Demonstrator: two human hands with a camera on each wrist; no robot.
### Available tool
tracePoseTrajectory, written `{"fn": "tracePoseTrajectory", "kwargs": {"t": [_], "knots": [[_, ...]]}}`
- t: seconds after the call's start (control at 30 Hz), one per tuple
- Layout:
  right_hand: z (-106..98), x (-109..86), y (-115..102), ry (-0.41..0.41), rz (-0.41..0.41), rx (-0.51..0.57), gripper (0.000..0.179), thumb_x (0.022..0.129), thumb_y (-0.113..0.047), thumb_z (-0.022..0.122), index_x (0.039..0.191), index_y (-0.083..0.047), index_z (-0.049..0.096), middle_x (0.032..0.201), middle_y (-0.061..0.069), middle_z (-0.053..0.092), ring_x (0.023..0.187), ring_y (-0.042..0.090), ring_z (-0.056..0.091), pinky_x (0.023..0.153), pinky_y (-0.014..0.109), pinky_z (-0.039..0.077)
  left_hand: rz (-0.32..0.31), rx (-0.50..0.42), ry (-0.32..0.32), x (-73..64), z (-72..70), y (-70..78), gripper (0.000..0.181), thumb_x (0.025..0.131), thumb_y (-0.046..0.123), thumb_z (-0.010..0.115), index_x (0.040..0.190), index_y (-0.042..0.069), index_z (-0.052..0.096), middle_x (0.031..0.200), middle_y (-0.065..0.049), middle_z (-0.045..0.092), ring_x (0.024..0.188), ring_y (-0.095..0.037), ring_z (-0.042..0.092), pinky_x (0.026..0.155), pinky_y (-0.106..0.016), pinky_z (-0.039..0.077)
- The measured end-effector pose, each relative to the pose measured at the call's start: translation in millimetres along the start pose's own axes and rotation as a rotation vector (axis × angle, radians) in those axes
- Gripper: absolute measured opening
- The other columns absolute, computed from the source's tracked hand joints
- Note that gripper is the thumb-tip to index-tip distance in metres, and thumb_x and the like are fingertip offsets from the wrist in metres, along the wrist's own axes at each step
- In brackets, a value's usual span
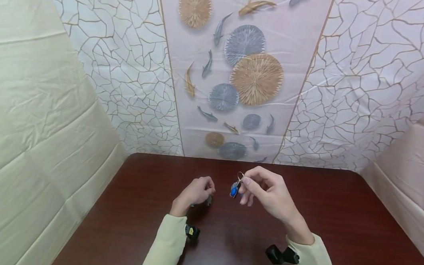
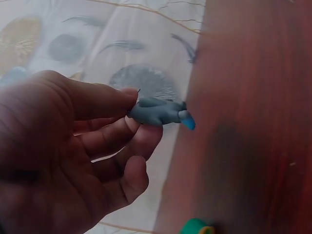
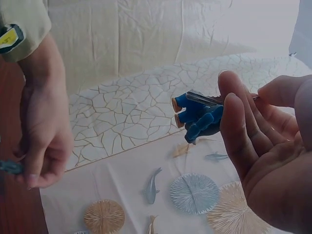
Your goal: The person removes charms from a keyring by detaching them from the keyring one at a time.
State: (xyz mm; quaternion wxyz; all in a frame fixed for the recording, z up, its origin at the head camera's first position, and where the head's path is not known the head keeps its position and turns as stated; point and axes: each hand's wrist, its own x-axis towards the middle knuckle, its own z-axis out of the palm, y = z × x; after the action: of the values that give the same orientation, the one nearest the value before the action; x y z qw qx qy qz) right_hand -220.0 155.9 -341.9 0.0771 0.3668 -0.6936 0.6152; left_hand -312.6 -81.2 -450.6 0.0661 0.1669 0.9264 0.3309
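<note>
My right hand pinches a keyring between thumb and fingers, raised over the table. From it hang a blue figurine and a metal key, which lies along the figurine in the right wrist view. To the left, my left hand is lower over the table. Its thumb and fingers pinch one end of a small grey figurine with a bright blue tip; the pinched end is hidden by the fingertips.
A small green object shows at the bottom edge of the left wrist view. Below both hands spreads the dark red-brown table. A patterned cloth hangs behind its far edge, with a plain cream cloth along the left.
</note>
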Motion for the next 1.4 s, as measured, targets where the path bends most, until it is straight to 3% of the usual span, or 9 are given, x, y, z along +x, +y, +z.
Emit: {"fn": "tracePoseTrajectory", "kwargs": {"t": [0.23,0.5,0.73,0.9,1.17,1.4], "knots": [[1.3,-0.9,-1.4,-0.01,-0.007,0.001,0.009,0.096,0.005,0.053,0.097,0.0,0.06,0.076,0.014,0.066,0.056,0.019,0.067,0.047,0.036,0.053,-0.06,0.003,-0.057,4.2,14.2,-6.7,0.01,0.098,0.019,0.059,0.089,0.017,0.059,0.081,0.003,0.063,0.069,-0.015,0.057,0.065,-0.032,0.048],[2.2,-0.4,-2.1,-0.005,0.01,-0.036,0.01,0.096,0.003,0.055,0.098,-0.003,0.062,0.076,0.023,0.064,0.055,0.02,0.067,0.047,0.035,0.054,-0.091,0.049,-0.068,6.1,18.3,-10.3,0.009,0.097,0.02,0.06,0.089,0.018,0.061,0.081,0.003,0.062,0.07,-0.016,0.056,0.066,-0.032,0.047],[1.9,-0.4,-3.6,0.013,0.021,-0.066,0.01,0.096,0.001,0.057,0.099,-0.006,0.063,0.076,0.015,0.067,0.055,0.022,0.066,0.048,0.035,0.054,-0.102,0.089,-0.048,6.6,19.8,-13.6,0.009,0.097,0.021,0.061,0.089,0.017,0.061,0.079,0.001,0.06,0.07,-0.016,0.056,0.066,-0.033,0.047],[1.2,-1.1,-2.8,0.019,0.006,-0.074,0.011,0.095,0.002,0.057,0.098,-0.006,0.063,0.076,0.015,0.067,0.054,0.019,0.065,0.047,0.034,0.053,-0.103,0.078,-0.033,3.6,14.7,-14.0,0.01,0.098,0.023,0.06,0.09,0.017,0.06,0.078,0.001,0.06,0.068,-0.016,0.055,0.064,-0.033,0.045],[2.5,-0.4,-4.1,0.028,0.014,-0.084,0.011,0.095,0.002,0.058,0.098,-0.006,0.065,0.075,0.009,0.068,0.055,0.018,0.066,0.048,0.033,0.053,-0.076,0.039,0.031,-4.0,-5.8,-12.3,0.012,0.099,0.024,0.057,0.099,0.014,0.064,0.081,-0.001,0.06,0.069,-0.017,0.054,0.062,-0.032,0.045],[1.5,-0.6,-1.8,0.03,0.013,-0.118,0.013,0.095,0.001,0.058,0.097,-0.01,0.065,0.076,0.018,0.065,0.054,0.021,0.063,0.048,0.032,0.052,-0.002,0.018,0.097,-11.4,-21.8,-0.3,0.015,0.1,0.023,0.056,0.104,0.012,0.065,0.082,-0.002,0.061,0.065,-0.015,0.052,0.061,-0.03,0.045]]}}
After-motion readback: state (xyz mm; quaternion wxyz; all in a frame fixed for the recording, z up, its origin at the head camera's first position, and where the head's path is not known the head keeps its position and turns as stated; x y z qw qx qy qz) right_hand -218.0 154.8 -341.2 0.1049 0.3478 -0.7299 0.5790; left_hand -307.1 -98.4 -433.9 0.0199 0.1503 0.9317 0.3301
